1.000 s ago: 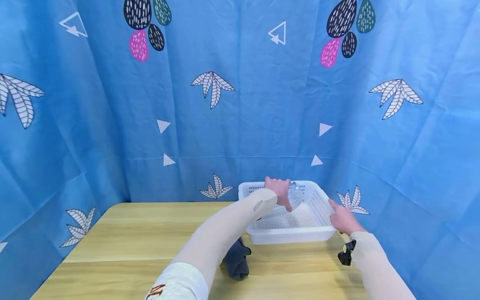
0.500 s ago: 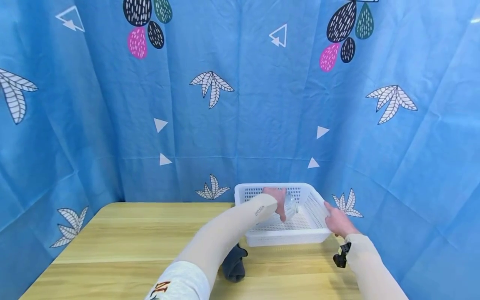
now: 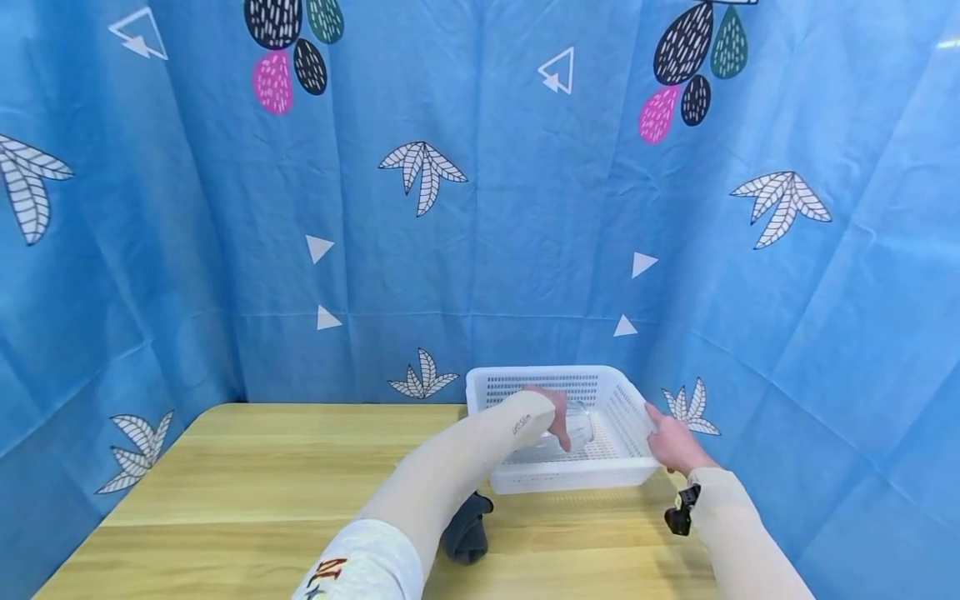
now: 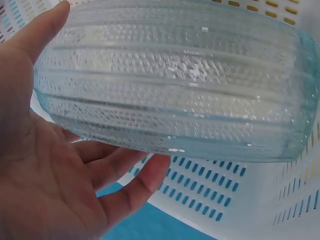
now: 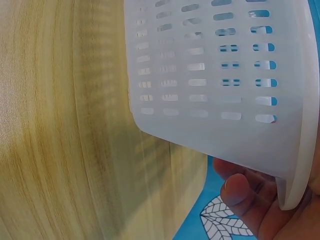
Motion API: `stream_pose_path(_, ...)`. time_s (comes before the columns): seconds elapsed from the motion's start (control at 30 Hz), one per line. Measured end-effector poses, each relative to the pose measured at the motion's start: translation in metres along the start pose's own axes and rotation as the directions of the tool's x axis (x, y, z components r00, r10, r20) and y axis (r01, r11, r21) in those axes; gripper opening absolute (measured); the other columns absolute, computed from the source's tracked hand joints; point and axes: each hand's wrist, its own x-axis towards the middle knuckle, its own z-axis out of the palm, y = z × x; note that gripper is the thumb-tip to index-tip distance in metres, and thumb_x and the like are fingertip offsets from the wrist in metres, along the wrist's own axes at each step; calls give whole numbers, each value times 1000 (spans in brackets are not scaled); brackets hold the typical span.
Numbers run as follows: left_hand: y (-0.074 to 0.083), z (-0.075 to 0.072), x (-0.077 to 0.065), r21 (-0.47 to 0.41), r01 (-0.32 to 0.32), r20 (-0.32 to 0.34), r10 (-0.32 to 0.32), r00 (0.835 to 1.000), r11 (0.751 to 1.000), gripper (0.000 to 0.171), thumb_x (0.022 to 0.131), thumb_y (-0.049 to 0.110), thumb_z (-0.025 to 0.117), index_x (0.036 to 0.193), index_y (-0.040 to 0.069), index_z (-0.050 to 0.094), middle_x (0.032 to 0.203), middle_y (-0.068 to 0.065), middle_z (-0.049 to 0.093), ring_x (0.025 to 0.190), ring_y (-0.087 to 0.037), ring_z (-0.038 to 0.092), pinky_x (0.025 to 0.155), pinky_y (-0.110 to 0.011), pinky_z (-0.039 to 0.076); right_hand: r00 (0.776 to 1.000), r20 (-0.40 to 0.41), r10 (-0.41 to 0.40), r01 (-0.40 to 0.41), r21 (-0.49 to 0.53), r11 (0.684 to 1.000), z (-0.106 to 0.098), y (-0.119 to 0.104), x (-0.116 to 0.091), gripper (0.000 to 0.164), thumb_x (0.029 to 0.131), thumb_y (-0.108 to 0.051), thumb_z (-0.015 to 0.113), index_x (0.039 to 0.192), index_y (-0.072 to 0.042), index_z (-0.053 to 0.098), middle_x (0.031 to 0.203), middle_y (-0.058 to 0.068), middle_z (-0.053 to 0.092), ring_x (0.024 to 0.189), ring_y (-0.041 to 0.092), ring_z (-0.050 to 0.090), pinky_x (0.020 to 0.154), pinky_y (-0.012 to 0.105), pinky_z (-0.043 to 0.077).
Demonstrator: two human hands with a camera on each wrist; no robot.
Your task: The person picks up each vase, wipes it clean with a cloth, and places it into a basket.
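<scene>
A clear ribbed glass vase [image 4: 175, 80] with a pale blue tint lies on its side in a white plastic basket [image 3: 562, 477]. My left hand [image 3: 553, 410] reaches over the near rim and holds the vase, thumb at one end and fingers along its side in the left wrist view. The sleeved forearm hides part of the vase in the head view. My right hand [image 3: 677, 440] grips the basket's right rim near the front corner. In the right wrist view, its fingers [image 5: 235, 190] curl under the rim beside the slotted wall.
The basket stands at the back right of a wooden table [image 3: 262, 475]. A dark grey cloth [image 3: 467, 531] lies in front of it, partly behind the left forearm. A blue patterned curtain [image 3: 405, 275] surrounds the table's back and sides.
My left hand has lowered the vase deeper into the basket, and the vase has turned and settled flatter. My right hand keeps its grip on the rim. The head view has shifted slightly.
</scene>
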Motion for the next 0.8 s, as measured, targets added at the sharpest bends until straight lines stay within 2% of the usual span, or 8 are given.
stream_pose_path(0.2, -4, -8, -12, -78, -17, 5, 17, 1000, 997, 96, 74, 59, 83, 154, 34, 38, 145, 9, 56, 116, -9, 61, 88, -28, 52, 1000, 1, -11, 11, -9, 1000, -4, 4, 2, 66, 96, -1, 40, 157, 6, 17, 143, 45, 37, 45, 16, 42, 44, 35, 46)
stream_pose_path(0.23, -4, -9, -14, -100, -22, -5, 22, 1000, 995, 95, 74, 56, 84, 154, 33, 38, 145, 9, 56, 117, -9, 61, 90, -29, 52, 1000, 1, -13, 13, -10, 1000, -5, 4, 2, 65, 96, -1, 40, 157, 7, 17, 143, 45, 37, 46, 16, 42, 44, 35, 46)
stream_pose_path(0.43, -6, -17, -15, -74, -60, -61, 56, 997, 995, 92, 82, 59, 76, 157, 30, 31, 144, 10, 57, 124, -10, 59, 99, -30, 49, 1000, 3, -28, 28, -4, 1000, -10, 11, 6, 66, 96, -4, 43, 155, 10, 17, 141, 46, 38, 50, 20, 48, 46, 37, 47)
stream_pose_path(0.5, -12, -23, -20, -67, -67, -88, 62, 994, 995, 93, 84, 61, 72, 159, 29, 29, 146, 7, 55, 129, -12, 56, 102, -32, 48, 999, -3, -40, 40, -8, 999, -10, 13, 8, 67, 97, -6, 45, 155, 11, 17, 143, 45, 37, 63, 29, 59, 54, 42, 51)
stream_pose_path(0.57, -18, -30, -28, -86, -81, -123, 70, 990, 993, 92, 85, 63, 70, 159, 27, 29, 148, 5, 53, 133, -15, 52, 105, -34, 46, 999, -12, -50, 50, -11, 999, -12, 17, 7, 67, 98, -8, 47, 154, 12, 17, 144, 44, 37, 86, 42, 65, 70, 51, 55)
stream_pose_path(0.67, -34, -38, -46, -93, -130, -189, 111, 976, 987, 88, 87, 64, 65, 158, 24, 32, 150, 1, 51, 136, -19, 49, 108, -39, 44, 998, -23, -53, 52, -23, 998, -19, 23, 4, 69, 102, -17, 49, 153, 15, 16, 146, 43, 35, 121, 57, 51, 96, 64, 45)
stream_pose_path(0.7, -40, -40, -54, -96, -144, -209, 121, 970, 985, 86, 88, 64, 64, 157, 23, 32, 150, 1, 50, 135, -19, 48, 108, -40, 43, 999, -28, -45, 44, -31, 999, -23, 25, 2, 71, 104, -22, 50, 153, 14, 16, 146, 43, 36, 128, 59, 45, 101, 66, 40)
stream_pose_path(0.8, -57, -41, -76, -89, -179, -264, 150, 953, 980, 85, 90, 65, 60, 157, 21, 33, 150, -2, 49, 135, -21, 47, 109, -43, 41, 998, -51, -21, 18, -52, 998, -34, 29, -5, 76, 105, -35, 48, 154, 13, 15, 149, 43, 29, 133, 62, 34, 105, 71, 31)
